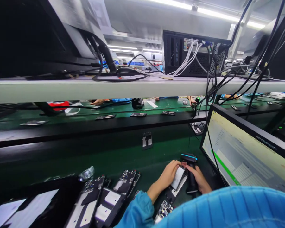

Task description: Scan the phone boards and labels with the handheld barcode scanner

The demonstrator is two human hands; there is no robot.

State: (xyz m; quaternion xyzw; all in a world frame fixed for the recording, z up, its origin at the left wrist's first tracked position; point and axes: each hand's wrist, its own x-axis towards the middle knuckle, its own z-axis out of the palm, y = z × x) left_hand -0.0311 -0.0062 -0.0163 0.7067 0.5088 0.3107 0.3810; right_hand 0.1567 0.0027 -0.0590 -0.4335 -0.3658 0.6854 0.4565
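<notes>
Green tabletop (123, 158) is carrying open phone frames (104, 199) left of the scanner (191, 172). Left hand (169, 175) is gripping a white-labelled part (178, 178) just beside the scanner; right hand (199, 179) is wrapping the scanner's handle, monitor (247, 152) sitting beyond.

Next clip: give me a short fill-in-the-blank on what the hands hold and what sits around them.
1. The right hand grips a black handheld ____.
2. The left hand holds a phone board with a ____ label on it.
3. The monitor stands to the ____ of both hands.
4. The conveyor belt surface is ____.

Missing words: scanner; white; right; green
</notes>
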